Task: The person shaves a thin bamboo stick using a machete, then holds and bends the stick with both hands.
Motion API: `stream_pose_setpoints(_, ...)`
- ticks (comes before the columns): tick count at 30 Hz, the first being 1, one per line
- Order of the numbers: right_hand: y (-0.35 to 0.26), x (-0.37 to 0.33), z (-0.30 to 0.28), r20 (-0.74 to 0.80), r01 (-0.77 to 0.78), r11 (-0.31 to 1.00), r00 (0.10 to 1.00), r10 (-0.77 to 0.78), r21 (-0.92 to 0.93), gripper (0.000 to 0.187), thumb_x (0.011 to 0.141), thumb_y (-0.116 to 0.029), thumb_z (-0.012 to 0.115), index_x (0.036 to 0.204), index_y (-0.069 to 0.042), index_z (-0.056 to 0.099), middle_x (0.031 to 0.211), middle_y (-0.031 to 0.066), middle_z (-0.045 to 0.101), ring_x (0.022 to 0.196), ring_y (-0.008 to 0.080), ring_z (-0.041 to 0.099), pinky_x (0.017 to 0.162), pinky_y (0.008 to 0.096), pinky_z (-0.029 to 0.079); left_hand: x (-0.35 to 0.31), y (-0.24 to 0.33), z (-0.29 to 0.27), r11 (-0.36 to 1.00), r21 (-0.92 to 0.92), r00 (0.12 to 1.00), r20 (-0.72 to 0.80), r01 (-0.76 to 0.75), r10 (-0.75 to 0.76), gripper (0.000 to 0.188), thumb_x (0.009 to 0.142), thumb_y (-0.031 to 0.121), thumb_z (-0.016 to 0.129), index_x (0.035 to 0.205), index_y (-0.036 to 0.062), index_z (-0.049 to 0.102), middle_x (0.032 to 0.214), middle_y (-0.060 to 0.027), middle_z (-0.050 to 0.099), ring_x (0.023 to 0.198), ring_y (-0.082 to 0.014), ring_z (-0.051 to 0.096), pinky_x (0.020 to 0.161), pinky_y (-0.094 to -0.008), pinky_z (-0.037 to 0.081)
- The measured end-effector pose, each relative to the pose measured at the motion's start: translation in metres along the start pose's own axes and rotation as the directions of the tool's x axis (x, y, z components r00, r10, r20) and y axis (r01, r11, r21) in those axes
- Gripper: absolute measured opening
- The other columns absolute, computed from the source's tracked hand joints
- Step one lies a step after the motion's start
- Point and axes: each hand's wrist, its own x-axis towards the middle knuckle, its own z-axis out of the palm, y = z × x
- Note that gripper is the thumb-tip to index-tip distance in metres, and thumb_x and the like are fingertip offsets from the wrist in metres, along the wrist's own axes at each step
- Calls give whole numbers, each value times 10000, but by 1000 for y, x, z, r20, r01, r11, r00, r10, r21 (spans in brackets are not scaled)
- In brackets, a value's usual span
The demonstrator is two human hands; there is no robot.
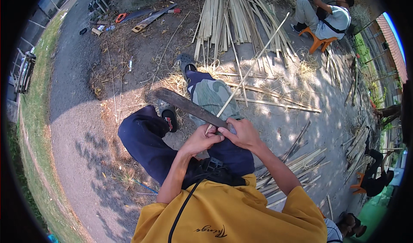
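Observation:
A long pale bamboo strip [253, 64] slants up and away to the right from my lap, its near end pinched in my left hand [198, 140]. My right hand [243, 134] is closed around the handle end of a machete [186, 104], and the grip itself is hidden by the fingers. The dark, broad blade points to the far left and crosses the strip close to my left fingers. Both hands are almost touching, with the right thumb reaching toward the left one. They are above my thighs as I sit with knees apart.
A large pile of split bamboo strips [232, 17] lies ahead, with more strips [297, 172] at my right. Handsaws [154, 17] rest at the far left. A person [331, 19] sits on an orange stool [317, 41] at the far right; other people are at the right edge.

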Motion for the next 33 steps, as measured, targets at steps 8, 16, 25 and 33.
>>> stream_pose_setpoints(8, -1, 2, -2, 4, 12, 1000, 1000, -12, -23, 557, 961, -576, 672, 1030, -26, 734, 739, 240, 700, 722, 463, 704, 662, 524, 547, -2, -1, 10, 960, -259, 995, 22, 103, -101, 126, 1019, 51, 692, 1007, 99, 576, 710, 128, 373, 518, 30, 311, 446, -232, 201)
stream_pose_setpoints(16, -8, 1, 0, -29, 6, 997, 1000, -8, -71, 577, 960, -598, 662, 1025, -29, 741, 755, 233, 715, 738, 459, 712, 674, 525, 563, -7, -15, 6, 953, -297, 998, 30, 68, -62, 144, 1065, 99, 662, 985, 145, 551, 709, 137, 344, 514, 31, 291, 449, -220, 200)
stream_pose_setpoints(25, -13, -1, 8, -61, 20, 996, 998, -25, -83, 528, 958, -546, 688, 1013, -23, 739, 760, 239, 710, 738, 454, 707, 651, 515, 536, -15, -25, -2, 912, -405, 996, 80, 63, -34, 511, 1073, 666, 365, 956, 173, 426, 647, 85, 258, 483, -26, 183, 450, -252, 153)
stream_pose_setpoints(33, -8, -2, 12, -48, -1, 999, 999, -1, -52, 573, 969, -594, 660, 1048, -31, 734, 735, 256, 697, 733, 480, 705, 677, 546, 555, -8, -25, -2, 713, -662, 972, 167, 233, -163, 463, 1138, 567, 300, 867, 206, 402, 578, 66, 239, 423, -70, 167, 432, -273, 154)
